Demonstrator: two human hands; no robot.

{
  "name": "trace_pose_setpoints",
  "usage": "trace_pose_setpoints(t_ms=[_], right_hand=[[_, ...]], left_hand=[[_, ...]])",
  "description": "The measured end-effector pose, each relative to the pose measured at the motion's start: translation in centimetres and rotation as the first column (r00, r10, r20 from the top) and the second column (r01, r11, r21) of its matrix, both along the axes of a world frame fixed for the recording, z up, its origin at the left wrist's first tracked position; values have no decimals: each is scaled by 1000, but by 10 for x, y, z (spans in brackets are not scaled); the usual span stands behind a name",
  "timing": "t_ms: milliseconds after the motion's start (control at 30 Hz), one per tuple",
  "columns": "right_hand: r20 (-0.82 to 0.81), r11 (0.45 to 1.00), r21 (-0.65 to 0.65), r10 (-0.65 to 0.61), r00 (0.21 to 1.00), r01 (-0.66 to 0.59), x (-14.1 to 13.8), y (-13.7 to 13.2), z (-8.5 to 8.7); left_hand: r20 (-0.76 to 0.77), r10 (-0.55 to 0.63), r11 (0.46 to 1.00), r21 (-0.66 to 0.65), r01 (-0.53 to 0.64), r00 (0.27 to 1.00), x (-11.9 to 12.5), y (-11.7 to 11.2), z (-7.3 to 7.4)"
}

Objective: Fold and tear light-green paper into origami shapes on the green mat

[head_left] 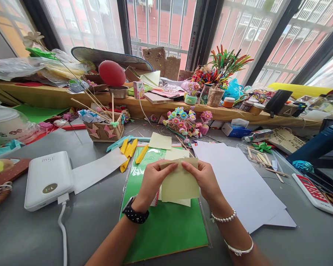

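Note:
Between both hands is a pale yellow sheet of paper [180,184], pinched along its top edge with the thumbs near its middle. My left hand [152,179] is closed on the sheet's left side, and my right hand [207,177] grips its right side. The fingers behind the paper are hidden. Below lies a green pack of paper [166,232], with more pale yellow sheets partly covered by my hands. Another yellow square sheet [160,141] rests at the pack's far end. Several folded yellow paper strips [129,150] lie at its upper left.
White paper sheets [238,181] spread to the right. A white power bank [50,181] with a cable stands left, beside a white strip [100,170]. Behind are a cardboard basket [104,131], crocheted flowers [181,120] and a cluttered ledge. A calculator [313,194] lies far right.

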State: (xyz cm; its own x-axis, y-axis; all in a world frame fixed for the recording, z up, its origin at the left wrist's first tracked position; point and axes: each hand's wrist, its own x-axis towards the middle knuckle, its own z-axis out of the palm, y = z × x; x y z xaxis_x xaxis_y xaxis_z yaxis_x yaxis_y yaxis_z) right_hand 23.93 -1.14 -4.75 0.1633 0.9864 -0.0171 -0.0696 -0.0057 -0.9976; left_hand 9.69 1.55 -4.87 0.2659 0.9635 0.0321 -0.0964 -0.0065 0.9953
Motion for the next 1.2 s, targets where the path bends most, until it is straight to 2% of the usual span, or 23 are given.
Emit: trace_pose_setpoints(t_ms=[200,433,500,633,833,1200], right_hand=[[-192,997,-66,24,981,-38,-3,-1,3],[-231,995,-84,25,973,-46,-3,-2,3],[-186,998,-65,14,982,-27,-3,-1,1],[-57,999,-15,-35,998,35,-2,0,-2],[21,1000,-19,-7,1000,7,-1,0,-2],[-198,996,-85,20,980,-38,-2,2,-2]], left_hand=[[-37,71,994,82,-68,997,2,-3,1],[-70,116,984,142,-105,991,2,-3,-1],[-57,93,990,115,-86,994,1,-2,-1],[-23,23,1000,-21,-24,999,1,0,0],[3,-5,995,-96,6,1000,0,1,0],[59,5,993,-118,2,998,1,-1,-1]])
